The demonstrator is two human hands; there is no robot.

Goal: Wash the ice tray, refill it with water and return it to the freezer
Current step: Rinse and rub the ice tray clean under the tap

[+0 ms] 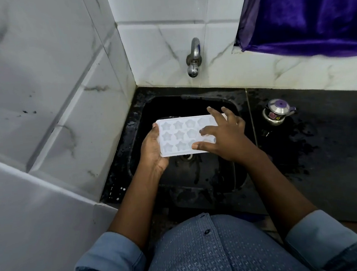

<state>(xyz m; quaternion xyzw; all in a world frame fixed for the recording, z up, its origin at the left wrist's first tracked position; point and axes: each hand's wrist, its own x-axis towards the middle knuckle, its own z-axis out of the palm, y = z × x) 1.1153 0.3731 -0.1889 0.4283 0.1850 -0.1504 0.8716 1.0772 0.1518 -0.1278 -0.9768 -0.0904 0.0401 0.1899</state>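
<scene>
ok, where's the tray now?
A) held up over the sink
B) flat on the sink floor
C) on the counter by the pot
A: the left hand holds the tray by its left end above the sink, with the right hand spreading its fingers on top.

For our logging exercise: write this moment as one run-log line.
stage: washing | left hand: holds ice tray by left end over sink | right hand: fingers spread on tray | tap: no stream visible
</scene>
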